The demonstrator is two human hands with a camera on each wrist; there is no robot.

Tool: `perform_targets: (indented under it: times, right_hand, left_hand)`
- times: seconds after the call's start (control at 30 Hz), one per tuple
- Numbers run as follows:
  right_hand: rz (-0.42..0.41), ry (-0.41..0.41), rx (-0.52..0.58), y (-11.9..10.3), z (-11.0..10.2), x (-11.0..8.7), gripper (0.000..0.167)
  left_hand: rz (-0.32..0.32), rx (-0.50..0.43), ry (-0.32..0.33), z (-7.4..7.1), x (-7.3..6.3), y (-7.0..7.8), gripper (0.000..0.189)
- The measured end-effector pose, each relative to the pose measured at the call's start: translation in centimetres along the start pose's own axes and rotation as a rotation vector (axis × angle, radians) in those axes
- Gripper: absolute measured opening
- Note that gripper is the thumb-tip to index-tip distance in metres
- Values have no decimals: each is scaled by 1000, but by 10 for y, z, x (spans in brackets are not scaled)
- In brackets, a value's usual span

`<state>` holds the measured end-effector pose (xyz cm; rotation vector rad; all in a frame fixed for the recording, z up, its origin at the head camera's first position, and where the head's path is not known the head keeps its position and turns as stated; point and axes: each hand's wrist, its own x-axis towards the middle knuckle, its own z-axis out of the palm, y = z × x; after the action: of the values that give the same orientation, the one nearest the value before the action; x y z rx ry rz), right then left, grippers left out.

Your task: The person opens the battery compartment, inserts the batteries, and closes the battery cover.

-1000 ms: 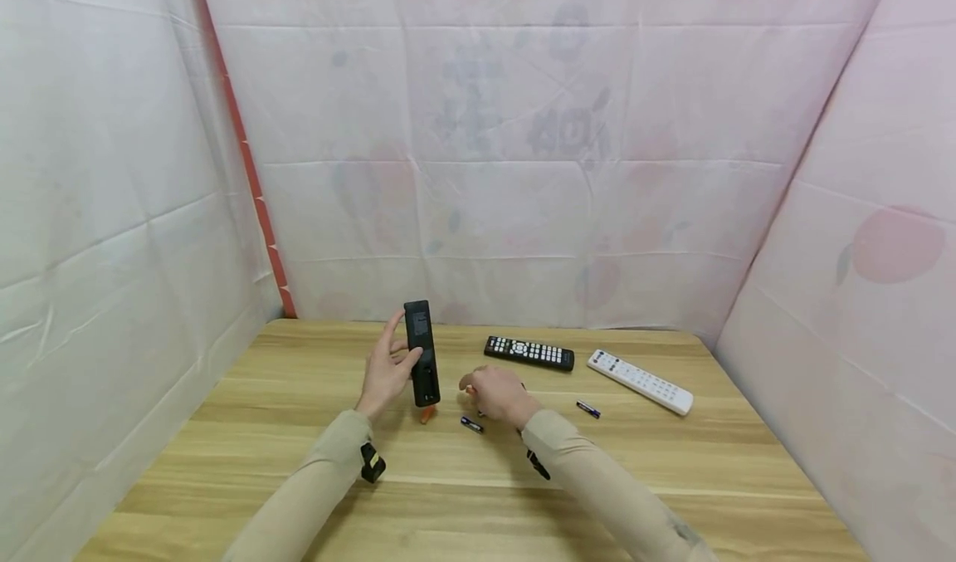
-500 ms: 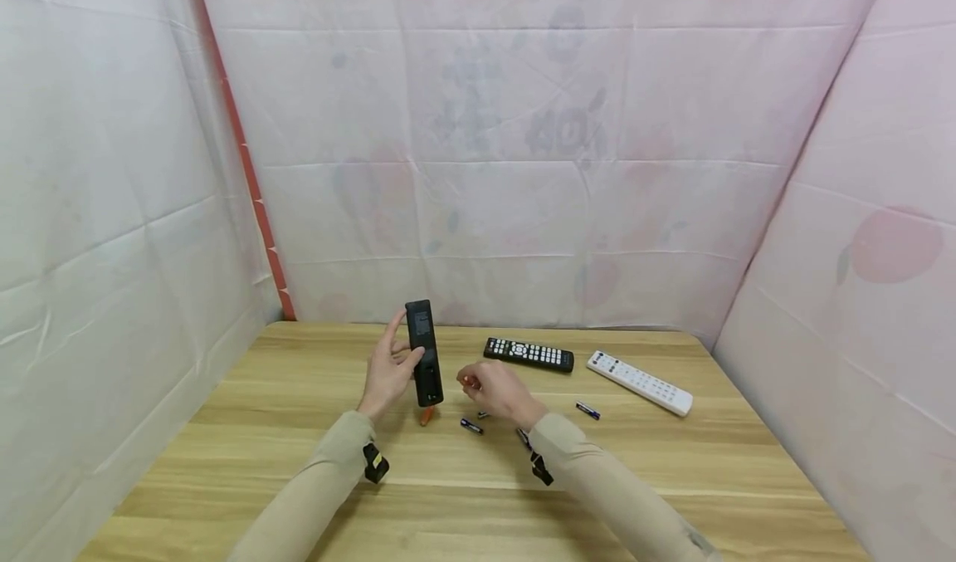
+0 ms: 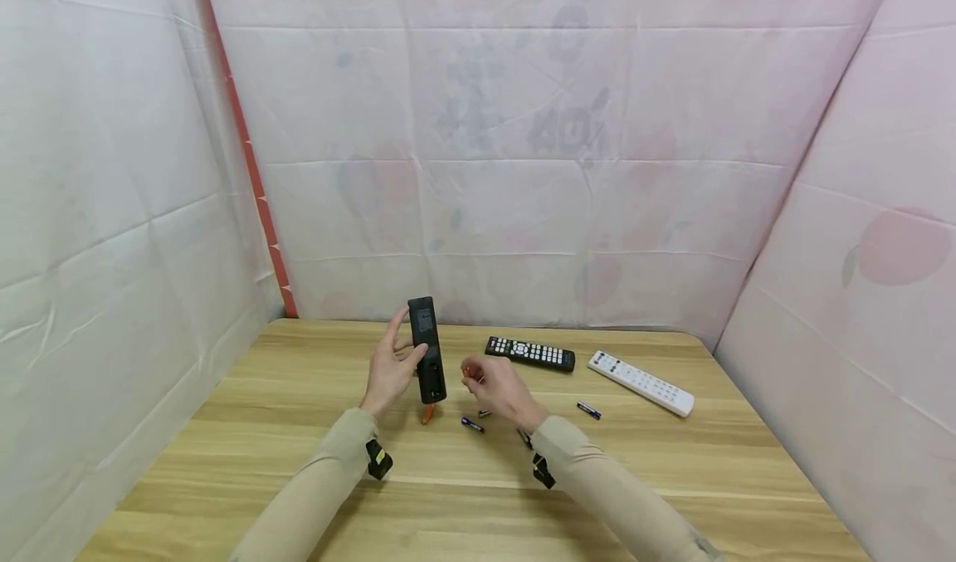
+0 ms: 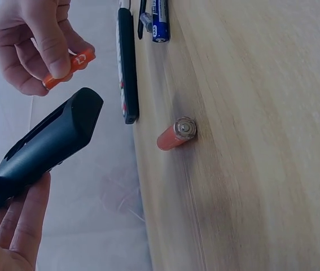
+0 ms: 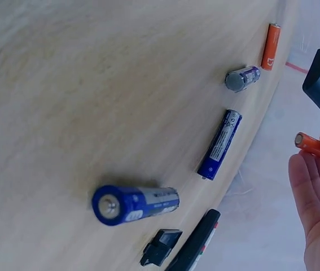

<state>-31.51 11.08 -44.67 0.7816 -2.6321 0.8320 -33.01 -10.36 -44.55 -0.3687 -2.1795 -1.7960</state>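
In the head view my left hand (image 3: 387,377) grips a black remote control (image 3: 426,323), tilted up with its back towards me. A slot for batteries shows at its lower end. Just to its right, my right hand (image 3: 504,389) pinches an orange battery (image 4: 83,61) between thumb and fingers. In the left wrist view this battery is near the remote's end but apart from it. A second orange battery (image 4: 174,137) lies on the table below the remote. Blue batteries (image 3: 472,424) lie below the right hand, one partly hidden by it.
Behind the right hand lies a black remote with white buttons (image 3: 530,353). A white remote (image 3: 641,383) rests further right, with a blue battery (image 3: 588,410) in front of it. A small black piece (image 5: 161,247) shows in the right wrist view. White sheeting (image 3: 493,213) hangs behind the table.
The left hand and black remote have shifted slightly right. My right hand has risen a little, uncovering batteries beneath it, and the orange battery shows between its fingers.
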Motion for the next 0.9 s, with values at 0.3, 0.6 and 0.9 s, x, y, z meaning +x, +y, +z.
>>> perform_targets:
  times: [0.3,0.6,0.9]
  right_hand:
    - [5,76,180,0,1,-1,18]
    - [-10,73,302,-7,6,-1,17]
    - [-69,62,331,-15,9,2,16]
  left_hand:
    - [-3,11,12,2,1,1,76]
    - [-12,-7,8,3,0,3,76]
    - [2,-20,3,3,-2,5,75]
